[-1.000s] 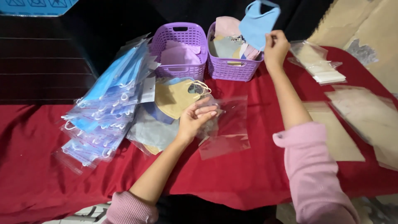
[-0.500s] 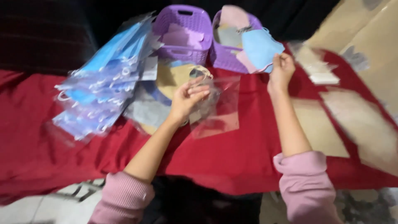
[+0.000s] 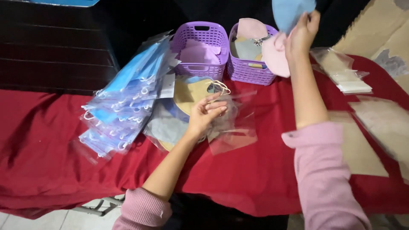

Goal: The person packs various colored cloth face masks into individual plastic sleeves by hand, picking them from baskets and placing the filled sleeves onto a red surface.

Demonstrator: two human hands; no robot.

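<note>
Up near the top edge of the view, the right hand [image 3: 303,32] is holding a light blue mask [image 3: 289,12] aloft, its fingers pinching the lower edge of the mask, which is partly cut off by the frame; a pale pink mask [image 3: 276,55] is hanging just below the same hand, though whether the fingers are gripping it too is hard to tell. Both masks are sitting above and just to the right of the right-hand purple basket [image 3: 249,72], which is holding more masks in pink and grey tones. Beside it, touching or nearly so, the left-hand purple basket [image 3: 200,36] is carrying lilac masks. Lower down, the left hand [image 3: 205,115] is resting on a clear plastic sleeve [image 3: 234,127] lying on the red cloth [image 3: 255,179], its fingers loosely curled and pressing on the sleeve's top edge, just beside a tan mask [image 3: 191,96] with pale ear loops. To the left of that, a fanned stack of bagged blue masks [image 3: 123,102] is leaning across the cloth. On the far right, a bundle of empty clear sleeves [image 3: 345,76] is lying near the table's edge, with brown cardboard [image 3: 383,38] behind it. Both arms are wearing pink sleeves [image 3: 324,170].
</note>
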